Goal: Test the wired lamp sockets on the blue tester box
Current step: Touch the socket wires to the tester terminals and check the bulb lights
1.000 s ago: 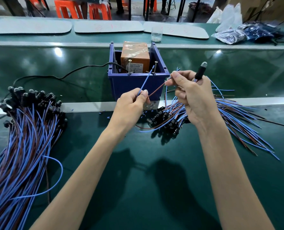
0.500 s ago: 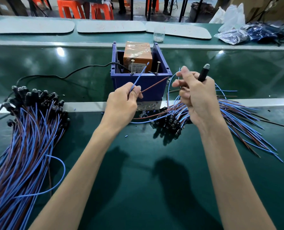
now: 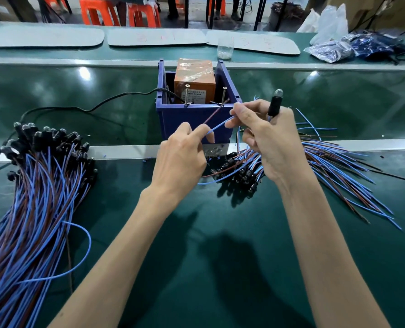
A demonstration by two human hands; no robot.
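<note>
Sockets already laid out formed two groups on the green bench mat point(image 3: 220, 268). Nearest the camera, filling the lower left of the frame, lay a large bundle of wired sockets point(image 3: 31, 197), black heads fanned toward the upper left and blue and brown leads trailing down to the bottom edge. Its size suggested a finished batch, though nothing on it marked it as tested. At centre right, a smaller pile of sockets point(image 3: 241, 174) lay with heads toward the middle of the frame and leads running out to the right; this was judged to be the untested stock, so work remained.

Above that pile, the left hand point(image 3: 180, 162) had thumb and forefinger pinched together on the blue lead point(image 3: 218, 126). The right hand point(image 3: 270, 143) had thumb and forefinger closed on the same lead further up, with the remaining fingers curled around the socket under test point(image 3: 275, 105). That socket stood near upright at centre right, long axis close to vertical and leaning slightly right, clear bulb tip uppermost.

The brown lead point(image 3: 214, 113) ran diagonally up and right toward the right-hand contact screw point(image 3: 224, 95) on the blue tester box point(image 3: 194, 119) at centre frame; contact could not be confirmed. The blue lead was apart from the left-hand contact screw point(image 3: 187, 94). The bulb showed no clear glow, so this test was judged incomplete.

Beyond, an orange unit point(image 3: 194, 76) sat inside the box.
</note>
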